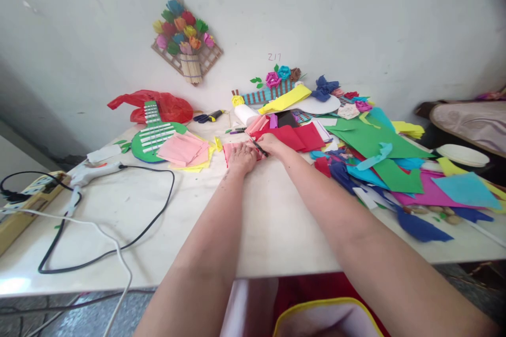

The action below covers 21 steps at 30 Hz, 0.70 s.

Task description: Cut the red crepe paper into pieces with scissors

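My left hand [243, 158] lies flat with its fingers spread over a piece of pink paper [228, 150] on the table, which also shows a red edge. Just to its right, my right hand [272, 144] is closed around a slim black pen-like tool [260, 148]. One end of the tool points toward the paper by my left fingers; whether it is a pen or a cutter I cannot make out. Behind my right hand are sheets of red paper [312, 137]. Left of my left hand is a stack of pink squares [184, 149] over yellow paper.
A green guitar-shaped board [146, 142] with white strips lies at left, near a red plastic bag [174, 107] and scissors [209, 116]. A glue gun [93, 171] trails a black cord across the table. Coloured paper scraps [395, 158] heap up on the right.
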Tool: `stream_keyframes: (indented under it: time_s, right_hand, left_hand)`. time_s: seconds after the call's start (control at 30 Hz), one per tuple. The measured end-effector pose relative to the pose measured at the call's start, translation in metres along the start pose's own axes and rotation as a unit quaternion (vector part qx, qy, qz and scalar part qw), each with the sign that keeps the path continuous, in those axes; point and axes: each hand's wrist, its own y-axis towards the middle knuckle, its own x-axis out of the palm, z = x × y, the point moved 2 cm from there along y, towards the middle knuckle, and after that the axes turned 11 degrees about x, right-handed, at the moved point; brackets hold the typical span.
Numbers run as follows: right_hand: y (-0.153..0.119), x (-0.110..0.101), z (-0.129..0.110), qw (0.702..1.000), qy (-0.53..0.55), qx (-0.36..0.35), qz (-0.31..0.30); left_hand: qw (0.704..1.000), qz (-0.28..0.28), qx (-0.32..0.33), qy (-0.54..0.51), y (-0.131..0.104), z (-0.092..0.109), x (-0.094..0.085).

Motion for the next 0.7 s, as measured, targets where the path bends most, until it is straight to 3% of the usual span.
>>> stream_keyframes:
  time_s: [0.1,0.2,0.3,0.4,0.53,0.7]
  right_hand:
    - [-0.018,-0.002,-0.010,0.993,0.110,0.012,-0.046]
    - [-0.028,-0.007,-0.015,0.980,0.185,0.001,-0.066]
    - [-0.026,-0.012,-0.011,0.971,0.230,-0.025,-0.056]
    - [-0.023,-0.016,-0.005,0.969,0.241,-0.040,-0.033]
    - [-0.024,-0.019,-0.001,0.971,0.236,-0.025,-0.029]
    - [-0.018,-0.022,0.010,0.963,0.250,0.032,-0.091]
  left_hand:
    - [0.999,0.040,0.010,0.009,0.000,0.000,-0.002]
    - [0.990,0.140,-0.014,0.011,-0.002,-0.002,-0.010]
    - [0.966,0.247,-0.077,-0.002,-0.009,-0.006,-0.020]
    - [0.931,0.319,-0.178,-0.007,-0.019,-0.014,-0.028]
    - [0.912,0.318,-0.257,-0.038,-0.027,-0.026,-0.028]
    - [0.880,0.379,-0.267,-0.101,-0.023,-0.041,-0.017]
